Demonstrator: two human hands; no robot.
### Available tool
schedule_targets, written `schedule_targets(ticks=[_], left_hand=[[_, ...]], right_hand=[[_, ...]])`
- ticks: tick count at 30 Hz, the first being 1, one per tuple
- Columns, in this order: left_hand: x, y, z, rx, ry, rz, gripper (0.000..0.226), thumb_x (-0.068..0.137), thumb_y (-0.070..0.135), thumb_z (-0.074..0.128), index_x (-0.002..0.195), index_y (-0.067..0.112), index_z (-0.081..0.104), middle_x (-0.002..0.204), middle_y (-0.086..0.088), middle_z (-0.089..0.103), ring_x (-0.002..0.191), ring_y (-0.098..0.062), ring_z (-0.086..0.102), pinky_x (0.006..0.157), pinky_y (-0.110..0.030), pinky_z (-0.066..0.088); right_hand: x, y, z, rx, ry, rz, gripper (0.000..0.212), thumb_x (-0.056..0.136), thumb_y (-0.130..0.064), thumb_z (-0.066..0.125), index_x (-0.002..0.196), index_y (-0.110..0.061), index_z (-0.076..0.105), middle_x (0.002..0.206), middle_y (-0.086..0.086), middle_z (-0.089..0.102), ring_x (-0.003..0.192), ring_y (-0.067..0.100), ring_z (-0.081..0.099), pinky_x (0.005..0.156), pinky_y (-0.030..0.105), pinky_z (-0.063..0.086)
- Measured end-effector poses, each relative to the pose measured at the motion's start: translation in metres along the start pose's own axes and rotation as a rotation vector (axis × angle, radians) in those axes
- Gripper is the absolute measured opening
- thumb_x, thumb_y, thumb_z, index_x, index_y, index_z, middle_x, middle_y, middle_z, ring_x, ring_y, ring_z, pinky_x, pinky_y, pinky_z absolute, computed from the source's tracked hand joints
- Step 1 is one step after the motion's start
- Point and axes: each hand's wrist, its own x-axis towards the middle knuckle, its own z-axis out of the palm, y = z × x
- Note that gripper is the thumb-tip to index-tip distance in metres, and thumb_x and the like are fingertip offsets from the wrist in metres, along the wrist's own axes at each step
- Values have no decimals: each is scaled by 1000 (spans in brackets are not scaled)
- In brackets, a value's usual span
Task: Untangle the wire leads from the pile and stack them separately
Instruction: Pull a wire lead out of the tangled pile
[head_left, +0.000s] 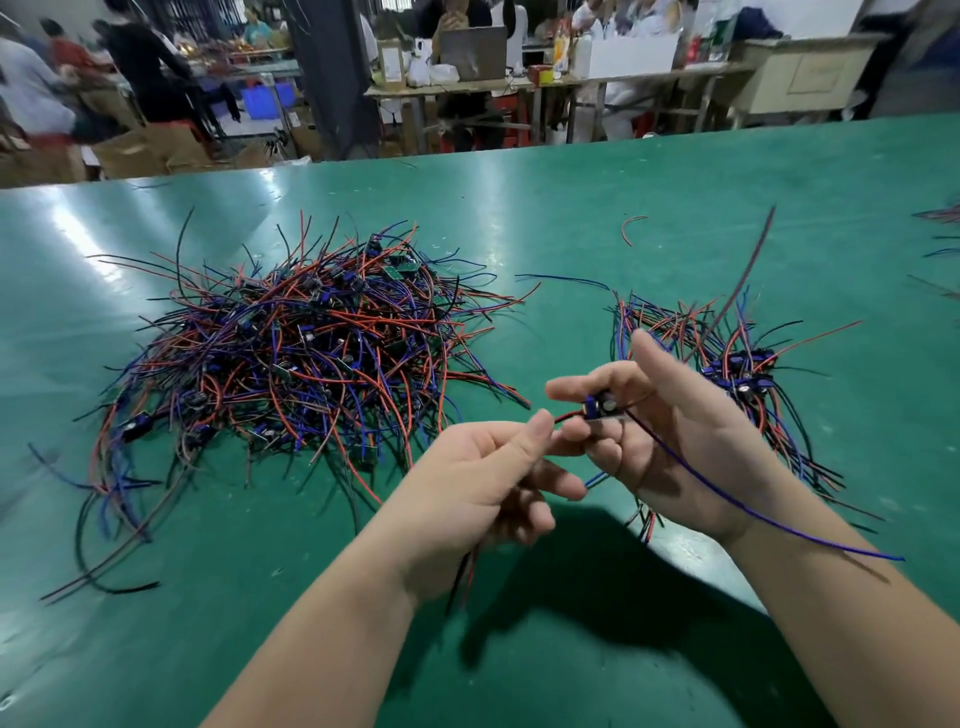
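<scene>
The right hand (670, 431) pinches a small board module (600, 406) between thumb and fingers, its blue lead (753, 512) trailing down across the wrist. The left hand (483, 478) is closed loosely, thumb and forefinger nipping the module's red lead (569, 415) just beside it, with red and black ends hanging below the palm. Both hands are held above the green desk (571, 218).

Behind the right hand lies the sorted stack (737, 364), its modules lined up together and still fairly small. To the left sits the tangled pile (306, 343), far larger, so I judge most of the work remains. One stray red wire (631, 228) lies apart beyond them.

I can read no writing or brand anywhere; the module's markings are too small.
</scene>
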Motion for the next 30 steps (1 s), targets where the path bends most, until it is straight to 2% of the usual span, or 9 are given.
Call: schedule_targets(ticks=[3, 6, 8, 11, 14, 16, 19, 24, 30], left_hand=[[2, 0, -1, -99, 28, 15, 31, 78, 39, 58, 83, 14, 76, 63, 0, 67, 37, -1, 48, 36, -11, 37], [2, 1, 2, -162, 52, 60, 25, 76, 36, 59, 79, 21, 78, 66, 0, 70, 37, 0, 49, 36, -12, 40], [2, 2, 2, -240, 76, 128, 24, 75, 34, 57, 79, 23, 78, 71, -1, 72, 38, 0, 51, 37, -13, 42], [2, 7, -1, -339, 146, 236, 24, 76, 32, 55, 79, 25, 78, 76, 1, 74, 39, 0, 51, 39, -14, 45], [3, 9, -3, -366, 201, 290, 25, 78, 30, 54, 80, 22, 78, 79, 0, 74, 40, 0, 51, 39, -14, 45], [3, 6, -1, -291, 211, 298, 26, 80, 30, 54, 84, 14, 75, 82, -4, 75, 40, -1, 52, 39, -14, 45], [2, -1, 5, -71, 183, 271, 25, 86, 28, 52, 92, 10, 69, 88, -8, 75, 43, -5, 55, 41, -16, 45], [2, -7, 11, 146, 188, 230, 19, 96, 15, 50, 91, 11, 68, 80, -4, 75, 44, -9, 60, 44, -18, 47], [2, -11, 12, 160, 135, 82, 16, 90, 14, 60, 78, 10, 69, 69, -5, 73, 53, -15, 67, 46, -21, 51]], right_hand=[[0, -4, -4, 88, 42, 23, 56, 78, -56, 46, 90, -10, 77, 100, 9, 72, 69, 21, 71, 49, 20, 52], [1, -6, -8, 198, 65, 3, 65, 77, -60, 45, 109, -10, 70, 107, 11, 68, 70, 25, 69, 46, 22, 51], [3, -6, -11, 305, 191, -18, 61, 83, -56, 43, 112, -6, 64, 100, 13, 70, 62, 20, 68, 44, 18, 48], [6, -4, -19, 374, 473, 17, 34, 96, -26, 35, 102, -1, 58, 81, 15, 63, 45, 13, 59, 39, 14, 43], [8, 1, -15, 294, 439, 149, 27, 81, 8, 36, 93, 0, 58, 71, 10, 55, 40, 8, 48, 36, 13, 36], [6, 4, -9, 173, 268, 194, 35, 68, 4, 47, 97, 1, 65, 69, 7, 61, 46, 8, 47, 40, 13, 37], [3, 6, -1, 67, 76, 162, 42, 67, -18, 61, 104, -1, 67, 87, 8, 67, 60, 9, 57, 47, 14, 41], [8, 7, -5, -92, 287, 28, 30, 71, -27, 62, 89, -5, 72, 62, 0, 59, 48, 5, 48, 44, 12, 41], [6, 7, -7, -252, 365, 41, 19, 60, -21, 72, 74, -7, 71, 60, 0, 60, 45, 6, 49, 41, 11, 40]])
